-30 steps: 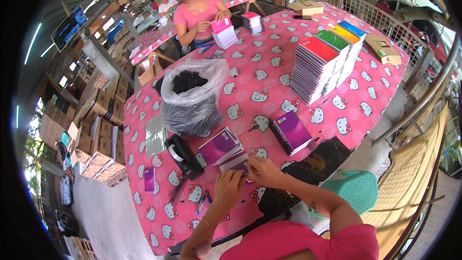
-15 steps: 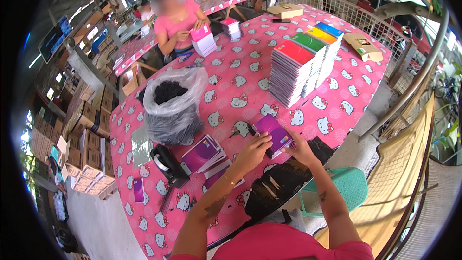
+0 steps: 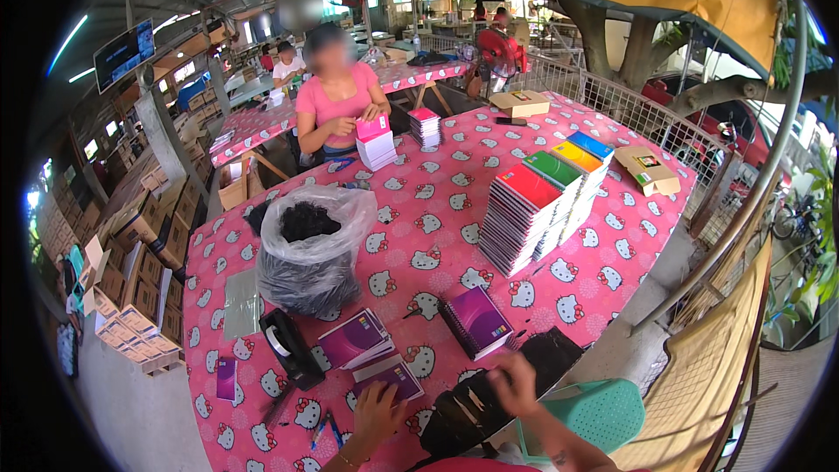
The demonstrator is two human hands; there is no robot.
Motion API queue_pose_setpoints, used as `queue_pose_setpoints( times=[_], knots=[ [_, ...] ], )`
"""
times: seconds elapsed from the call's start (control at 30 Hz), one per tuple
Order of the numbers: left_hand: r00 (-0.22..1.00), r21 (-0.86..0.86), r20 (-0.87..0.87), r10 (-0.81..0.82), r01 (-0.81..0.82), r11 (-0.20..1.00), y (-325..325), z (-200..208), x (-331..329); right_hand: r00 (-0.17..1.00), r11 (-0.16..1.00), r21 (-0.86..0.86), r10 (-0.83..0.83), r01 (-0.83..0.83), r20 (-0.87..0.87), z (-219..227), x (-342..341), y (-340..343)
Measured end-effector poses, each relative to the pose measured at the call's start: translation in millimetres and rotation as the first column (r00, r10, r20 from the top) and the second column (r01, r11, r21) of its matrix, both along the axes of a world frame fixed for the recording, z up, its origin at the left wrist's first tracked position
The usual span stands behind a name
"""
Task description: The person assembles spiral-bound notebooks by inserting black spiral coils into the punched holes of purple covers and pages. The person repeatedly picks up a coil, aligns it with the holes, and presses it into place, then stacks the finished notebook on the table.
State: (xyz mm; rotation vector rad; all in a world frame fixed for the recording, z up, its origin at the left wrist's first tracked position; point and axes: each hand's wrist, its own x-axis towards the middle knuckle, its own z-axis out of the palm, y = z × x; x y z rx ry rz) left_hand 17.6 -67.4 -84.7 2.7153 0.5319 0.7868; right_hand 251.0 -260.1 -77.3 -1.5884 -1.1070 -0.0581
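Hand, left: the left hand (image 3: 380, 415) has come off the purple stack and now lies over the near edge of a loose booklet; fingertips touch its cover, but whether they pinch it I cannot tell.
Hand, right: the right hand (image 3: 514, 385) has also let go of that stack and hangs near it, above the torn black sheet (image 3: 463, 413), fingers loosely bent, nothing visible in them.
Loose booklet: the purple booklet (image 3: 398, 374) lies at the near side, just left of the black sheet.
Booklet pile: a fanned purple pile (image 3: 351, 338) sits just beyond it, with a black dispenser (image 3: 293, 351) to the left.
Purple stack: the spiral notebooks (image 3: 479, 319) stand farther right, squared up and free of both hands.
Meaning: handling seems to have passed from the bound stack back to the loose booklets.
Bag: a clear bag (image 3: 310, 288) of black pieces stands beyond the dispenser.
Tall stacks: coloured notebooks (image 3: 527, 218) rise at far right.
Co-worker: a person (image 3: 336, 105) at far left handles a pink-topped pile (image 3: 376, 150).
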Motion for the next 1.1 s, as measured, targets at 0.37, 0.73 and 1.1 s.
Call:
queue_pose_setpoints(
  times=[0.37, 0.73, 1.1],
  knots=[
    [0.993, 0.109, -0.105, -0.045, 0.057, 0.992, 2, -31, -30, 0.858, 0.860, -0.030, 0.505, -0.509, -0.097, -36, -67, 94],
    [0.988, 0.226, -0.083, 0.132, -0.110, 0.968, 6, 52, -22, 0.709, 0.789, -0.051, 0.520, -0.613, -0.476, -62, -64, 127],
    [0.929, -0.367, 0.278, 0.243, -0.131, 0.921, 5, -34, -42, 0.588, 0.690, 0.079, 0.666, -0.720, -0.459, -52, -78, 141]
  ],
)
